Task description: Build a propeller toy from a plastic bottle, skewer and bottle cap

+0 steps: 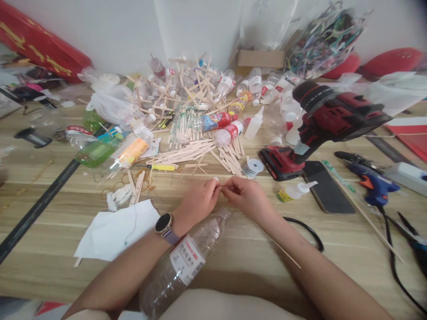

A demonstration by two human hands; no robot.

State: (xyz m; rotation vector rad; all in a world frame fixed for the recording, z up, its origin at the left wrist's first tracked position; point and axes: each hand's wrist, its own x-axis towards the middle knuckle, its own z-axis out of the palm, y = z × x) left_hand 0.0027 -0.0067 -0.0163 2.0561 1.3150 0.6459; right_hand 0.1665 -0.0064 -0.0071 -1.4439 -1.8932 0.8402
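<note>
At far left lies one black spool [32, 138]; nearer, one white sheet [115, 231]. One large clear bottle [187, 260] lies at the near edge, beneath the left forearm. Beyond its neck, two grips, left hand [202, 198] then right hand [245, 193], pinch one thin strand [228, 188] between them. Rightward on the table [253, 266]: one pale spool [252, 168], one drill [328, 113], one phone [328, 189], one glue gun [372, 178].

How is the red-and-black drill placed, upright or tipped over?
Upright: the drill rests on its battery base, the handle rising from it and the chuck above.
</note>
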